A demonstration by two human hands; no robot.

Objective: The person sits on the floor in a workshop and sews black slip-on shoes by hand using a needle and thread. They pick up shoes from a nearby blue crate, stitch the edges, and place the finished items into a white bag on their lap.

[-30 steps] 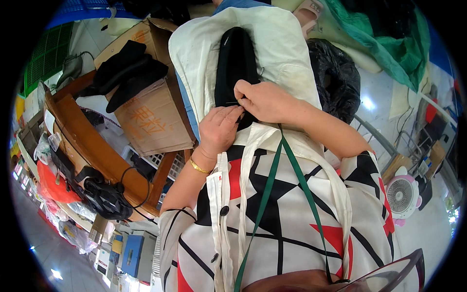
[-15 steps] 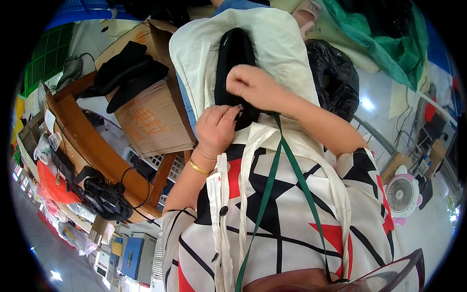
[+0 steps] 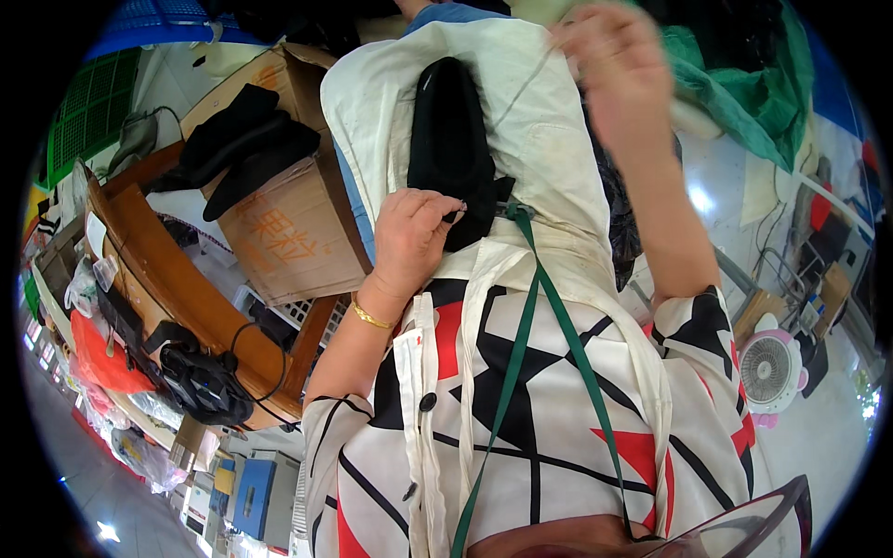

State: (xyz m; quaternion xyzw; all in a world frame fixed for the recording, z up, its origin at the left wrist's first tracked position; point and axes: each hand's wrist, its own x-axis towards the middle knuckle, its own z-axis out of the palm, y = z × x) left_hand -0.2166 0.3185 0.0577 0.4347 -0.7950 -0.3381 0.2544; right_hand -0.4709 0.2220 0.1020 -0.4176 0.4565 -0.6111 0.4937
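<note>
A black slip-on shoe point(image 3: 450, 139) lies on the cream apron point(image 3: 549, 139) over my lap, its opening facing up and its toe pointing away. My left hand point(image 3: 411, 234) is closed on the shoe's near end, thumb and finger pinched at its edge. Raised far to the right, my right hand point(image 3: 625, 79) is blurred, its fingers drawn together. A thin pale thread point(image 3: 526, 88) slants from those fingers down toward the shoe; where it ends is hard to see. A green cord point(image 3: 521, 325) from my neck ends in a small dark piece beside the shoe.
At the left, several black shoe pieces point(image 3: 246, 139) rest on a cardboard box point(image 3: 296, 232), beside a curved wooden bench point(image 3: 177, 270). A black plastic bag point(image 3: 625, 223) and a green sheet point(image 3: 744, 102) lie on the right. A small fan point(image 3: 770, 370) stands farther right.
My right hand has swung up and right, away from the shoe, and the thread now shows stretched out. My left hand stays at the shoe's near end. More of the shoe's opening is uncovered.
</note>
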